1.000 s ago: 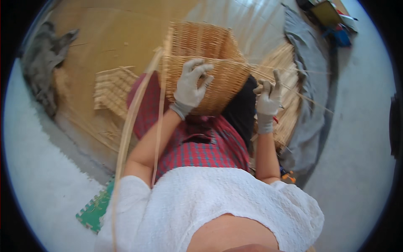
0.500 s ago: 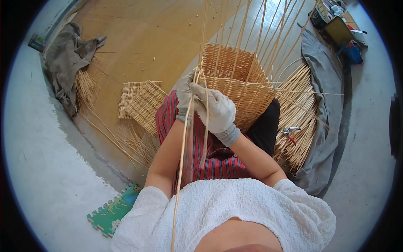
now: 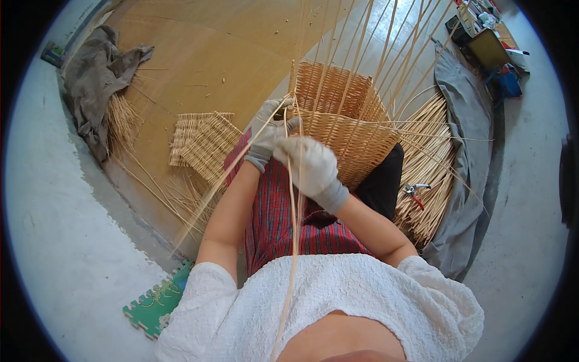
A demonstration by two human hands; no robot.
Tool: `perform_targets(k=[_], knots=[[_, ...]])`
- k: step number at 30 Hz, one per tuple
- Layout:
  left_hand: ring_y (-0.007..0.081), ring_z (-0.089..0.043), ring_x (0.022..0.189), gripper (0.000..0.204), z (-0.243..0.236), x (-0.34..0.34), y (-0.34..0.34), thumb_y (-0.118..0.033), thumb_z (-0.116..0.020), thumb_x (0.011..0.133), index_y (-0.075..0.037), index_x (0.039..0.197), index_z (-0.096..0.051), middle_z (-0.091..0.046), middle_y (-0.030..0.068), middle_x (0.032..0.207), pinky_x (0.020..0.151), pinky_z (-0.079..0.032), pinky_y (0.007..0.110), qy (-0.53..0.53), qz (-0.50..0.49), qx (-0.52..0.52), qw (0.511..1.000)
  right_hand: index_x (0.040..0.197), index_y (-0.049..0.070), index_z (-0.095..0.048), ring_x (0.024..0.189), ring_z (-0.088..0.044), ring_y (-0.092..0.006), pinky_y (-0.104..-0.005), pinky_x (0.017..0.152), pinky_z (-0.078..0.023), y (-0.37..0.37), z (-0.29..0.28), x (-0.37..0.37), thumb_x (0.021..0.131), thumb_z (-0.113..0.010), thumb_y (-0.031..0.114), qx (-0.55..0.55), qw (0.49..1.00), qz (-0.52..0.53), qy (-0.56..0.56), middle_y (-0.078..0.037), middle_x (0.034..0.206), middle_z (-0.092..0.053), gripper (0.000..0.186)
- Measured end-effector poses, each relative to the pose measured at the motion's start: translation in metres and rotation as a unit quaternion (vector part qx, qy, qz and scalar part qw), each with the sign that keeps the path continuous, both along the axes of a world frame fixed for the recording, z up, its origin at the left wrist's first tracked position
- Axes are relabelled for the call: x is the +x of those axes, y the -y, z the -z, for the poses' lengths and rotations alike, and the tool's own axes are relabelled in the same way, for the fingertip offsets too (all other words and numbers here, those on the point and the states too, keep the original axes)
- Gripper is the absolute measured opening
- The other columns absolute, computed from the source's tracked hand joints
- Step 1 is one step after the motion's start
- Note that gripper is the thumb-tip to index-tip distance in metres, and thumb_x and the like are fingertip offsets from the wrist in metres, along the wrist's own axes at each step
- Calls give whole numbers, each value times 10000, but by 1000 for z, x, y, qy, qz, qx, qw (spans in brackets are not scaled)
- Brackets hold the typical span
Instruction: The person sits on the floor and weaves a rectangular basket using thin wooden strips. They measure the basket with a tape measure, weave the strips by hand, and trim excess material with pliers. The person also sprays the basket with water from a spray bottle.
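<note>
A square wicker basket (image 3: 356, 148) rests tilted on my lap, tall upright stakes (image 3: 386, 54) rising from its rim. At its near left corner my left hand (image 3: 272, 131), in a grey-white glove, grips the woven edge with curled fingers. Just to the right and nearer me, my gloved right hand (image 3: 309, 168) is closed on a long wicker strand (image 3: 294, 232) that hangs toward my chest; motion blurs its fingers. Another strand (image 3: 226, 175) slants from the corner down to the left, across my left wrist. The basket's inner floor is hidden.
Two woven wicker panels (image 3: 208, 148) lie on the floor at left, near loose rods (image 3: 175, 205). Red-handled pruning shears (image 3: 416, 194) rest on a big rod bundle (image 3: 428, 163) at right, beside grey cloth (image 3: 464, 120). A green foam mat (image 3: 157, 304) lies lower left.
One strand has swung out to the left, while another now hangs farther right. My right hand has moved slightly down, apart from my left hand, whose thumb now shows.
</note>
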State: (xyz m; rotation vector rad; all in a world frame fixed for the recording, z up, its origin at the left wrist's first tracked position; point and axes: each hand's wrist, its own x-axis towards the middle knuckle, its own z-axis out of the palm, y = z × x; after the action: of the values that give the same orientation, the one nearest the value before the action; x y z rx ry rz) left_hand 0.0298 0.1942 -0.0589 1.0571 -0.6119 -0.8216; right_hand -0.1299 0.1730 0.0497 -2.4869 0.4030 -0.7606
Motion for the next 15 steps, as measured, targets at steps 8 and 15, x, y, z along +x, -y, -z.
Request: perform_targets(k=[8,15], knots=[[107,-607,974,400,-23,42,-10,-329,-786,913,-65,1194,-680,-658,-20,1077,905,-511,282,56,170,99,979,1179,128,-747,879,-735,-207,-322,755,-593,14,22,-41,945,-692,162,142,987,47,65,-68,973,-767,242],[70,-573,845,185,4,5,18,-187,-760,949,-55,1038,-665,-633,-33,898,789,-499,241,64,-40,70,995,1287,78,-681,834,-714,-173,-278,675,-579,81,35,-14,1017,-626,152,439,851,166,234,-79,1203,-715,286]])
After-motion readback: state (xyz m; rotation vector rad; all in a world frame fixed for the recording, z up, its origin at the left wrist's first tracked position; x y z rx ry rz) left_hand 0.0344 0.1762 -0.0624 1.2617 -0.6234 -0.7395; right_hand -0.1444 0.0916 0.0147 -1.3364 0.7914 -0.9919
